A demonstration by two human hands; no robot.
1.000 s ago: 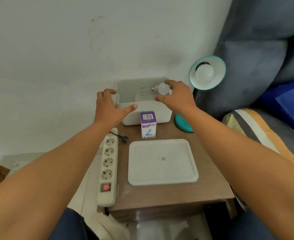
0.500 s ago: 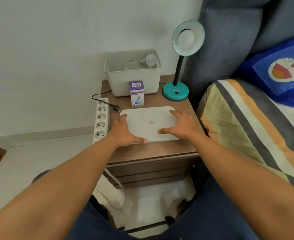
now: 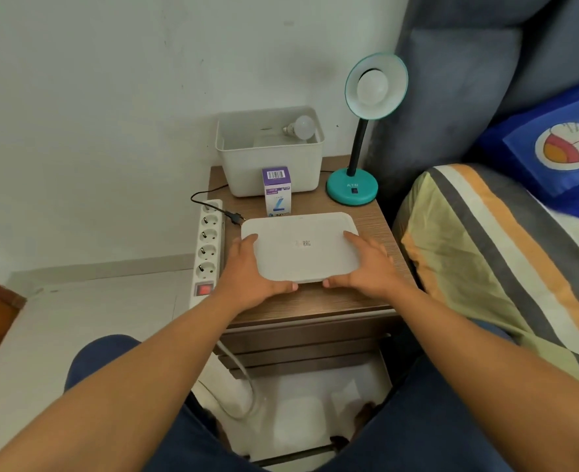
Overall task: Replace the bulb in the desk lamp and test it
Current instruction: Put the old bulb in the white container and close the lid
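- Lid (image 3: 300, 245) of white plastic sits flat on the wooden surface (image 3: 366, 212) between my hands; my left hand (image 3: 250, 270) holds its left edge and my right hand (image 3: 366, 264) its right edge, thumbs under the near rim, fingers on top. Both grips are closed on the lid.
- It looks light and stiff, a little slick; I judge that holding it at both short edges keeps it level.
- Its bin (image 3: 271, 155) stands open at the back, against the wall, with a loose bulb (image 3: 301, 127) lying inside near the right wall.
- That bulb is likely fragile and smooth; I would take it by the round globe with spread fingertips, not by the metal base.
- Desk lamp (image 3: 353, 189) stands just right of the bin, a bulb (image 3: 371, 86) seated in its teal shade, unlit.
- Bulb carton (image 3: 276, 189) stands in front of the bin.
- Lamp's plug (image 3: 235, 217) lies unplugged beside the power strip (image 3: 208, 247), so testing is not yet done.
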